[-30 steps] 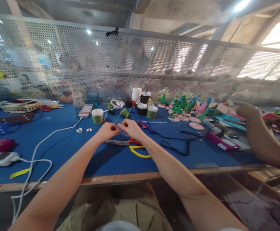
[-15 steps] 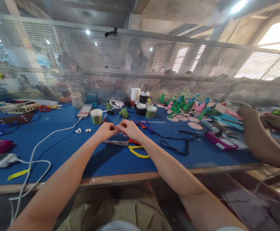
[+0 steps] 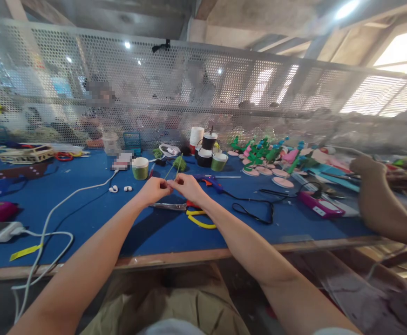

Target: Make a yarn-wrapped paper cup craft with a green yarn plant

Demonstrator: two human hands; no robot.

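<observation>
My left hand [image 3: 156, 189] and my right hand [image 3: 186, 187] meet above the blue table, fingertips pinched close together. Between them is a thin green strand [image 3: 179, 165], its two lengths slanting up from the fingers. Whether it is yarn or wire I cannot make out. Just behind stands a green fuzzy ball [image 3: 180, 162]. Below my hands lie scissors with a metal blade [image 3: 168, 206] and yellow-edged handles [image 3: 200, 223], partly covered by my right hand and forearm. A blue glue gun [image 3: 214, 183] rests right of my right hand.
Green-and-white cups [image 3: 140, 168] and black cups [image 3: 204, 157] stand behind my hands. Craft flowers on pink bases [image 3: 283, 182] fill the back right. A white cable [image 3: 81, 190] crosses the left side. Another person's arm [image 3: 381, 200] reaches in at right, near a magenta device [image 3: 320, 204].
My hands stay pinched together, with the green strand shifted only slightly. The other person's arm at right has moved a little to the right.
</observation>
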